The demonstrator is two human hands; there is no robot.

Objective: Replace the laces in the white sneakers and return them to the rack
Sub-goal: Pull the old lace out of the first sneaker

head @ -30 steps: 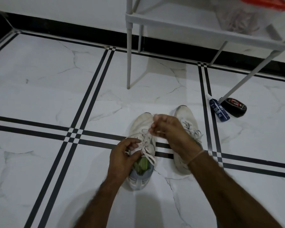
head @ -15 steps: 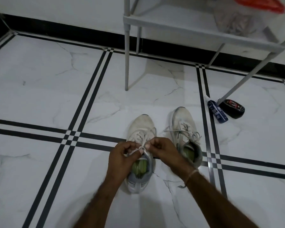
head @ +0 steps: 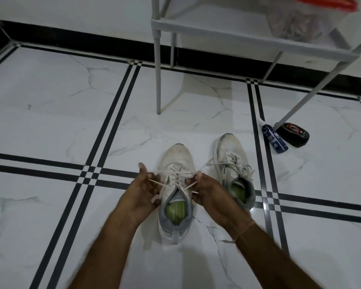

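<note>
The rack (head: 238, 38) runs off the top edge.

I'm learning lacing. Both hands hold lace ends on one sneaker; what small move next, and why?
Probably cross the ends and tie them: left hand and right hand each pinch a lace end drawn sideways; the nearer sneaker looks laced to its top.

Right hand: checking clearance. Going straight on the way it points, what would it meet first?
Probably the laced upper of the nearer white sneaker, right beside the right hand; depth is unclear.

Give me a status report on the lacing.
Both hands busy: left hand and right hand pinch lace ends on near sneaker. Beside it, other sneaker. Nothing blocking.
</note>
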